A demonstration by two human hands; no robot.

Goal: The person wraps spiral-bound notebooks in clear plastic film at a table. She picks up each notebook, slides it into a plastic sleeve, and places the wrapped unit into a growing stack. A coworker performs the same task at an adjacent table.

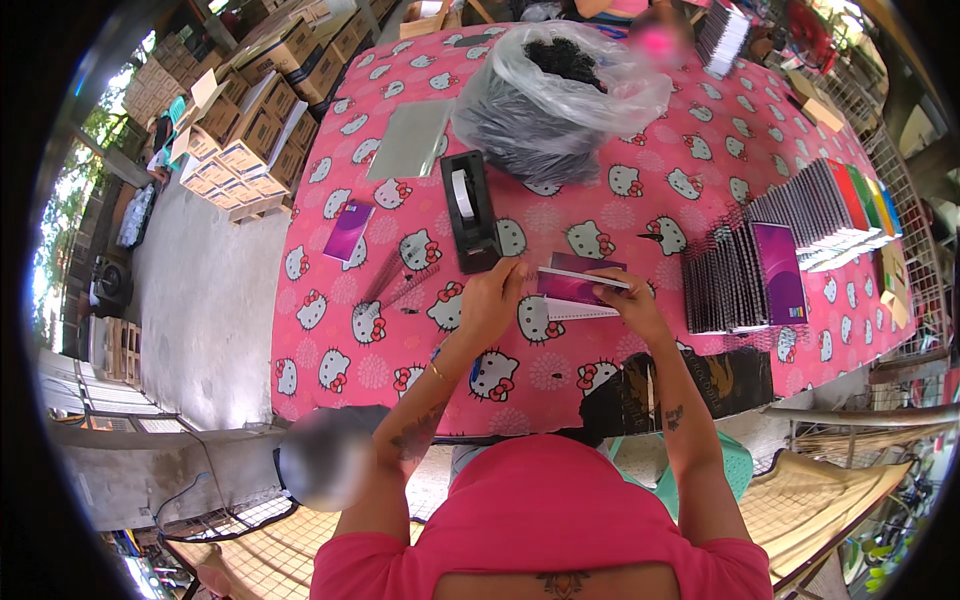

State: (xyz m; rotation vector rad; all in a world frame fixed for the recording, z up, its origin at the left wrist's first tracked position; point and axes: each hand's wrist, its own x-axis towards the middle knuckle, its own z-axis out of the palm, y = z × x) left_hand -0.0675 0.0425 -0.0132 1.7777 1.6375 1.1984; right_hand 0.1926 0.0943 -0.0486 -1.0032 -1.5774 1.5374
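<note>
My right hand [635, 302] grips a small purple-covered notebook [570, 285], with the thumb along its pale edge. Beneath it lie white punched pages [575, 308] with a row of holes along the edge. My left hand [492, 292] is closed in a pinch just left of the notebook, by the lower end of a black tape dispenser [468, 215]; what its fingers hold, if anything, is too small to name. Loose spiral binding coils [385, 285] lie to the left, near a separate purple cover [349, 231].
A clear plastic bag [560, 100] of black coils stands at the back, beside a translucent sheet [410, 138]. Stacks of spiral notebooks [735, 280] fill the right side. Black cardboard [690, 390] covers the near edge. Another person [655, 35] is across the table; cartons [250, 140] stand beyond.
</note>
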